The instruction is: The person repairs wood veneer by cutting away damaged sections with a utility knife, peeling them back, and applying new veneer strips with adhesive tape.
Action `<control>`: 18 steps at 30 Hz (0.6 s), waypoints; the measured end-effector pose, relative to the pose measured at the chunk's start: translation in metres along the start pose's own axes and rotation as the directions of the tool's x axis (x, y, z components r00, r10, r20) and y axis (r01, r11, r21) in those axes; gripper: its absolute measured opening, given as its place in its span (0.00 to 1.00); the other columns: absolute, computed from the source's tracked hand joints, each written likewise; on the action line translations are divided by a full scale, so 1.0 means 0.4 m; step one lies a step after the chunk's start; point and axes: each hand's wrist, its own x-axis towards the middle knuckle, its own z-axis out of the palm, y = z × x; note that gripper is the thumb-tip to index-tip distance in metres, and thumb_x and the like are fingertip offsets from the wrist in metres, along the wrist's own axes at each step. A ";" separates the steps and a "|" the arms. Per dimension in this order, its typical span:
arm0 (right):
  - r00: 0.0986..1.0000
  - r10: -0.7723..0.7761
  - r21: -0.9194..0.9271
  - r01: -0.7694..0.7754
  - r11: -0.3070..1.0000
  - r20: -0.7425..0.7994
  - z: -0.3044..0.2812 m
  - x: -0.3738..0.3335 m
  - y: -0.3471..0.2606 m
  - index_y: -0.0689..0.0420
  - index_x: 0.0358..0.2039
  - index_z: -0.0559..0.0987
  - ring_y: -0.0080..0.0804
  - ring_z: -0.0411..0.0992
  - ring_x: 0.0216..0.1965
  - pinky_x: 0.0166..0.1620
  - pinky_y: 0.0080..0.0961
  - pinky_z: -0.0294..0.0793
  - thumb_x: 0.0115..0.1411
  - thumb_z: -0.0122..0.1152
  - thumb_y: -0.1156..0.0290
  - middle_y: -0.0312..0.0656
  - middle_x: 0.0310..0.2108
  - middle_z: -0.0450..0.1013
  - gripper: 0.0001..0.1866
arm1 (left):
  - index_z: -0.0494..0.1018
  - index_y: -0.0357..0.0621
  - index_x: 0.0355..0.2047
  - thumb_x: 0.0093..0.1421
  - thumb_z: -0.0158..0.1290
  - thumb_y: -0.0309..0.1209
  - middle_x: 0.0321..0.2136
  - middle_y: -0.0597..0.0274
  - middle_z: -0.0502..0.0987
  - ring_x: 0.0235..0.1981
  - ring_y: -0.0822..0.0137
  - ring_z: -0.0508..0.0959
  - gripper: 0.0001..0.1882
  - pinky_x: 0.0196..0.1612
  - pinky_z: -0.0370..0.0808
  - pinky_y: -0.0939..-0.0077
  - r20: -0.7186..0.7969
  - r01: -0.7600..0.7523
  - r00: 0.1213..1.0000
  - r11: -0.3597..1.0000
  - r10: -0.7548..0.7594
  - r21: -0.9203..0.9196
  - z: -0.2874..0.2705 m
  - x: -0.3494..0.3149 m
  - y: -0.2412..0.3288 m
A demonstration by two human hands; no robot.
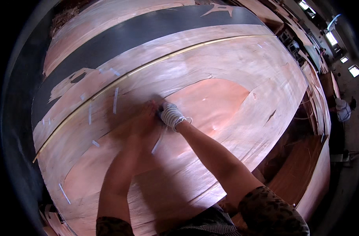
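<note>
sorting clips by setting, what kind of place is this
Probably a plywood or veneer workshop. Both hands, left hand and right hand, press on a wide veneer sheet patched with tape strips; more sheets are stacked at right.

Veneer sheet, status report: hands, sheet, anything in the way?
Both hands pressed together on veneer sheet: left hand bare, right hand in striped glove. White tape strips scattered around. Nothing blocking.
</note>
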 end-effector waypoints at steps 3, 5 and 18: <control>0.976 0.213 -0.171 -0.219 0.961 -0.049 -0.178 -0.052 0.147 0.60 0.30 0.76 0.38 0.74 0.26 0.30 0.31 0.71 0.53 0.54 0.60 0.48 0.26 0.74 0.15 | 0.61 0.39 0.53 0.56 0.42 0.33 0.59 0.53 0.56 0.60 0.53 0.55 0.24 0.61 0.47 0.52 0.163 0.038 0.986 0.998 -0.030 -0.046 -0.097 0.063 0.062; 0.933 0.345 0.239 -0.360 0.902 0.105 -0.277 -0.173 0.185 0.59 0.33 0.75 0.26 0.70 0.18 0.19 0.23 0.65 0.57 0.52 0.64 0.40 0.24 0.75 0.11 | 0.63 0.40 0.52 0.56 0.43 0.34 0.58 0.54 0.57 0.59 0.53 0.56 0.23 0.61 0.47 0.53 0.165 0.285 0.955 0.920 -0.248 -0.267 -0.196 0.058 0.083; 0.906 0.408 -0.013 -0.412 0.911 -0.109 -0.176 -0.494 0.297 0.57 0.33 0.77 0.52 0.72 0.33 0.36 0.42 0.70 0.50 0.57 0.58 0.55 0.28 0.73 0.16 | 0.65 0.35 0.48 0.55 0.45 0.33 0.53 0.50 0.63 0.60 0.56 0.55 0.21 0.62 0.48 0.59 -0.130 -0.195 0.980 0.856 0.151 -0.479 -0.219 0.024 0.528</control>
